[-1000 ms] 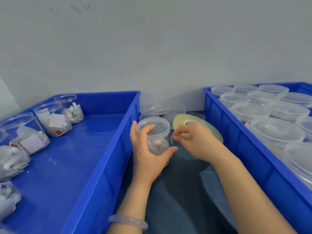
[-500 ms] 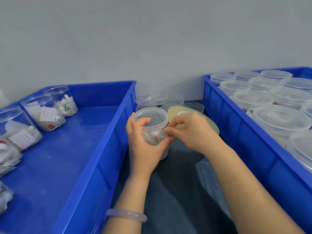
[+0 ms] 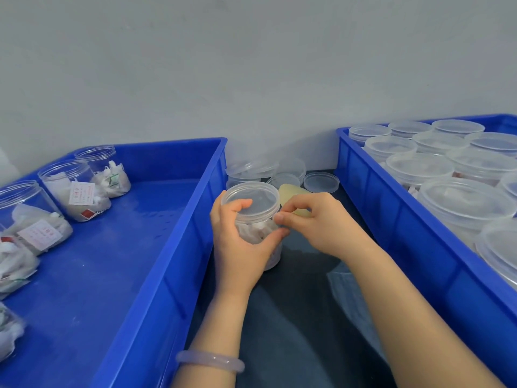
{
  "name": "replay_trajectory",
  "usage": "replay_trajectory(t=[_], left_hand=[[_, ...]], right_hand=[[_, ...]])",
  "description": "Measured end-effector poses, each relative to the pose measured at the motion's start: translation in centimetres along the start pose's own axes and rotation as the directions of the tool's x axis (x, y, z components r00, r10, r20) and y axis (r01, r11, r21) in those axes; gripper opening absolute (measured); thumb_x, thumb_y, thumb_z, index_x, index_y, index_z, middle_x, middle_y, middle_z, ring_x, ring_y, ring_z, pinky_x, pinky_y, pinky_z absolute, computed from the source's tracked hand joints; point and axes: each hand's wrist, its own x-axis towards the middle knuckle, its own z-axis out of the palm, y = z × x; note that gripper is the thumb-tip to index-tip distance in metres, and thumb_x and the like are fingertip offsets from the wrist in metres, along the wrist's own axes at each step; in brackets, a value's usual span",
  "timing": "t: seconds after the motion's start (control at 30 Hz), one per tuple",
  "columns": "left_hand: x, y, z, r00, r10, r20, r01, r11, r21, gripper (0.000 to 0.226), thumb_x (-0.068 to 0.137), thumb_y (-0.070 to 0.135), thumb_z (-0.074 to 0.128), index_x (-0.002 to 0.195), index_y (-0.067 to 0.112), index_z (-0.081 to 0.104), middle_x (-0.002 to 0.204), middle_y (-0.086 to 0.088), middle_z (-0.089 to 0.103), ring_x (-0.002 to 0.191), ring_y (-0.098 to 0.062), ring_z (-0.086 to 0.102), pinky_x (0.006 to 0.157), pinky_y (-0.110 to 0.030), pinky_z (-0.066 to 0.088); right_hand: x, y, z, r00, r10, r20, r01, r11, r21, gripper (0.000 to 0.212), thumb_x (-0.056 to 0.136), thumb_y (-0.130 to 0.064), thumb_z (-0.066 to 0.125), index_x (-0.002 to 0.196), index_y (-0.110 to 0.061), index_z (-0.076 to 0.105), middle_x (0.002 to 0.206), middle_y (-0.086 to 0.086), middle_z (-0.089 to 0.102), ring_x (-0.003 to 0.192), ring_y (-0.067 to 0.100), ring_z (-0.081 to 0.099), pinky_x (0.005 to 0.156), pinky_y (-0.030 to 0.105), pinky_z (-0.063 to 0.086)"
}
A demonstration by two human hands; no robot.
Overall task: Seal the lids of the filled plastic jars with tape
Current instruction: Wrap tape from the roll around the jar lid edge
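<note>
Clear plastic jar (image 3: 256, 219), lid (image 3: 251, 196) on, packed with white sachets, upright in the dark gap between two blue crates. Wrapped from 7 o'clock by the left hand (image 3: 237, 242), thumb across the jar's front, forefinger hooked over the lid's near rim, pale bangle (image 3: 209, 361) on the wrist. Pinched at the lid's 3 o'clock edge by the right hand (image 3: 316, 222), thumb and forefinger pressed together there; whether tape sits under them, cannot tell. Yellowish tape roll (image 3: 293, 196) at 2 o'clock, half hidden behind that hand. Loose lids (image 3: 321, 182) at 12 o'clock by the wall. Left crate (image 3: 179, 247) at 9 o'clock with open filled jars (image 3: 75, 189); right crate (image 3: 391, 219) at 3 o'clock crowded with lidded jars (image 3: 419, 169).
</note>
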Motion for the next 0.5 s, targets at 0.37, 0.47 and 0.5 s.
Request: replay_trajectory(t=[0.37,0.47,0.5], left_hand=[[-0.1,1.6,-0.7,0.995,-0.091,-0.049,0.087,0.994,-0.069,0.056,0.049,0.06,0.073,0.094,0.038,0.047,0.129,-0.004,0.049,0.12,0.012,0.041,0.094,-0.006,0.034],[-0.1,1.9,-0.8,0.988,-0.155,-0.016,0.152,0.979,-0.137,0.059,0.046,0.056,0.077,0.092,0.035,0.047,0.127,0.001,0.052,0.123,-0.004,0.048,0.097,-0.017,0.04],[-0.2,1.9,-0.9,0.987,-0.163,0.005,0.162,0.976,-0.148,0.06,0.045,0.054,0.079,0.091,0.033,0.047,0.126,0.0,0.054,0.123,-0.008,0.049,0.098,-0.021,0.041]], right_hand=[[-0.5,-0.5,-0.3,0.991,-0.027,-0.133,-0.005,0.972,-0.236,0.02,0.07,-0.056,0.072,0.069,-0.037,0.065,0.055,-0.012,0.052,0.053,0.004,0.047,0.049,0.021,0.027],[-0.5,-0.8,-0.8,0.992,-0.04,-0.118,0.012,0.974,-0.226,0.029,0.065,-0.055,0.077,0.086,-0.038,0.067,0.068,-0.018,0.053,0.062,0.002,0.048,0.057,0.023,0.036],[-0.6,-0.8,-1.2,0.994,-0.035,-0.1,0.011,0.973,-0.232,0.038,0.063,-0.055,0.078,0.094,-0.037,0.067,0.076,-0.021,0.053,0.071,0.002,0.049,0.063,0.024,0.041]])
